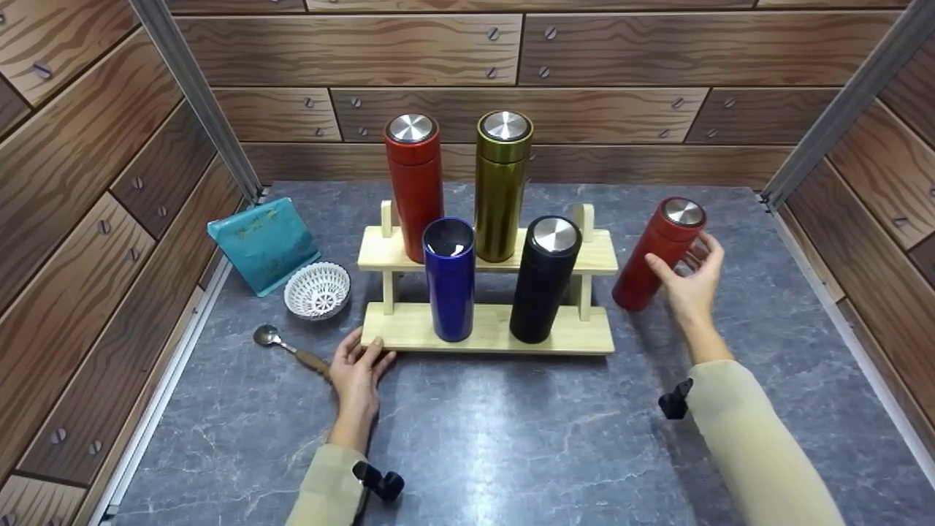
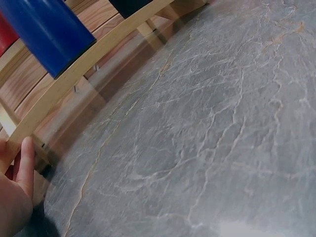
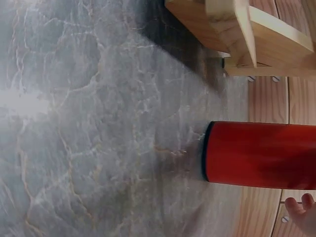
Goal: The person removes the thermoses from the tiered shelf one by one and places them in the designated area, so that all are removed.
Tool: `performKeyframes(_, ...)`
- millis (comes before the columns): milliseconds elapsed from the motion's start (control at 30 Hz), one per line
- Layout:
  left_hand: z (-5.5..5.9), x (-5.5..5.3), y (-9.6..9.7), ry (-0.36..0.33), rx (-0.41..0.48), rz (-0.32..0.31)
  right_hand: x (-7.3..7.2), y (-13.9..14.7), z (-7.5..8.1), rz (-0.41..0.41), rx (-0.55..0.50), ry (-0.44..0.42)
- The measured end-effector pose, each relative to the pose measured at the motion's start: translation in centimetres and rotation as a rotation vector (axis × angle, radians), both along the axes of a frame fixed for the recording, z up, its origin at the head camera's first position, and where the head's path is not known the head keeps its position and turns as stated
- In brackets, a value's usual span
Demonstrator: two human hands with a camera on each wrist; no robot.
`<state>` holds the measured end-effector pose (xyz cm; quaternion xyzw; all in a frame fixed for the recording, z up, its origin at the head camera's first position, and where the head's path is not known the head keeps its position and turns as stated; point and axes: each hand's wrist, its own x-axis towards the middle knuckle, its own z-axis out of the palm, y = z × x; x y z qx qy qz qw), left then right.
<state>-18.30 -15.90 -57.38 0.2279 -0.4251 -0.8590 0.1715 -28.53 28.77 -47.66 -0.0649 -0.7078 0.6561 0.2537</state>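
My left hand grips the front left corner of a two-tier wooden rack, thumb over the lower shelf. In the left wrist view, a thumb and fingers meet the shelf edge. To the right of the rack, my right hand holds a red thermos with a silver-topped lid, thumb in front and fingers around the right side. Its base is near the tabletop. A second red thermos and an olive-gold one stand on the upper shelf. A blue thermos and a black one occupy the lower shelf.
Left of the rack lie a teal pouch, a white woven bowl and a spoon with a wooden handle, close to the left hand. Wood-patterned walls enclose the grey marbled tabletop.
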Motion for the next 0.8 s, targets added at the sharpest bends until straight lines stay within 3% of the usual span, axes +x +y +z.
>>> performKeyframes(267, -0.2, -0.2, 0.0, -0.008, -0.006, -0.001, 1.3, -0.5, 2.1, -0.007, -0.068, 0.071)
performKeyframes(800, -0.4, -0.2, -0.1, -0.004, -0.012, -0.013, 1.7, 0.8, 4.0, -0.012, -0.017, 0.185)
